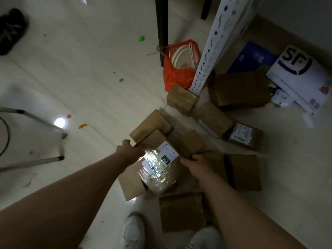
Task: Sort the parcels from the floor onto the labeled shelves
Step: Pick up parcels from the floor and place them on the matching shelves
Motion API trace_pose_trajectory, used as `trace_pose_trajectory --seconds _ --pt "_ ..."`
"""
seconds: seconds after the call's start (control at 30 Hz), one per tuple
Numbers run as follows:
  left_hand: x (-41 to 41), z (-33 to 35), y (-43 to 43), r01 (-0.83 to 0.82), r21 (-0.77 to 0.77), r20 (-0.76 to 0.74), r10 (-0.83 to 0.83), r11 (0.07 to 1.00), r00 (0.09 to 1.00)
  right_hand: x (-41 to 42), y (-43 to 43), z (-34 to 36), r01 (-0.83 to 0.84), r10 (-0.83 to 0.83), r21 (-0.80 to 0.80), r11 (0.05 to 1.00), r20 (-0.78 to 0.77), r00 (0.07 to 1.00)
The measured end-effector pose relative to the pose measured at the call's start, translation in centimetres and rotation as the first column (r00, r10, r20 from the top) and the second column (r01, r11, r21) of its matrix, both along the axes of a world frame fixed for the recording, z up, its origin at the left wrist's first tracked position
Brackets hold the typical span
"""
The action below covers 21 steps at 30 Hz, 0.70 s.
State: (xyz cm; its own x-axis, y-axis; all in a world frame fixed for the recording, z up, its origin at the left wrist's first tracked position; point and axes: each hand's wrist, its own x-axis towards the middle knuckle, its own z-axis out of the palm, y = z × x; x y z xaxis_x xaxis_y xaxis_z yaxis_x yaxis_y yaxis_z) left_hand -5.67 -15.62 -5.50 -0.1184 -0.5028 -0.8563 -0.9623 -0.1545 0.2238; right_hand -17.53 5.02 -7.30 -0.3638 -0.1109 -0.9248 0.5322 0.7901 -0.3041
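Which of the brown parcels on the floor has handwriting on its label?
The taped box between the two hands, left hand and right hand. Its white label bears handwritten marks; the others show none.

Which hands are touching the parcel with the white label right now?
Touching, both. The head view shows the left hand gripping the far left edge of the labelled parcel and the right hand pressed against its right side.

Parcel storeroom, cardboard parcels (239, 88) on tiled floor (89, 83), metal shelf upright (213, 45)
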Motion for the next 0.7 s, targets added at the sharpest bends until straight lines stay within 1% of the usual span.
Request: trace_pose_trajectory --seconds 0.03,0.1,0.17,0.2,0.3,0.37,0.43,0.5,0.6,0.7 --pt "0.3 -1.3 0.0 -0.063 0.037 0.011 0.062 0.997 0.998 0.0 -0.2 -1.2 0.027 -0.027 -0.013 1.000 0.028 0.999" --pt "0.9 -3.3 0.2 -0.136 0.118 0.048 0.132 0.984 0.990 0.1 -0.9 -3.0 0.083 -0.078 -0.045 0.996 0.108 0.991" --pt "1.6 -4.3 0.4 -0.225 0.158 0.059 0.218 0.962 0.974 0.3 -1.3 -4.0 0.124 -0.112 -0.064 0.990 0.163 0.980" --pt "1.7 -4.3 0.5 -0.250 0.153 0.050 0.245 0.956 0.968 0.4 -1.3 -4.2 0.133 -0.120 -0.066 0.989 0.164 0.979" --pt "1.6 -2.2 0.8 -0.240 0.062 0.010 0.239 0.969 0.971 0.5 -0.2 -2.5 0.148 -0.140 -0.068 0.987 0.116 0.983" --pt "1.2 0.8 1.3 -0.275 0.015 -0.042 0.275 0.961 0.960 0.3 0.8 0.8 0.170 -0.161 -0.085 0.982 0.108 0.981" --pt "0.4 4.6 1.6 -0.305 0.033 -0.109 0.307 0.952 0.946 -0.2 1.6 5.4 0.179 -0.167 -0.088 0.980 0.126 0.978" --pt "-0.5 9.5 1.6 -0.302 0.063 -0.163 0.308 0.951 0.937 -0.9 2.2 10.7 0.182 -0.171 -0.089 0.979 0.119 0.978" --pt "-1.8 18.3 1.6 -0.245 0.066 -0.270 0.254 0.967 0.929 -2.0 3.1 19.5 0.218 -0.211 -0.099 0.971 0.082 0.974" --pt "-2.5 27.8 2.3 -0.161 0.141 -0.343 0.200 0.977 0.918 -2.8 3.7 29.3 0.200 -0.194 -0.145 0.969 0.051 0.980"
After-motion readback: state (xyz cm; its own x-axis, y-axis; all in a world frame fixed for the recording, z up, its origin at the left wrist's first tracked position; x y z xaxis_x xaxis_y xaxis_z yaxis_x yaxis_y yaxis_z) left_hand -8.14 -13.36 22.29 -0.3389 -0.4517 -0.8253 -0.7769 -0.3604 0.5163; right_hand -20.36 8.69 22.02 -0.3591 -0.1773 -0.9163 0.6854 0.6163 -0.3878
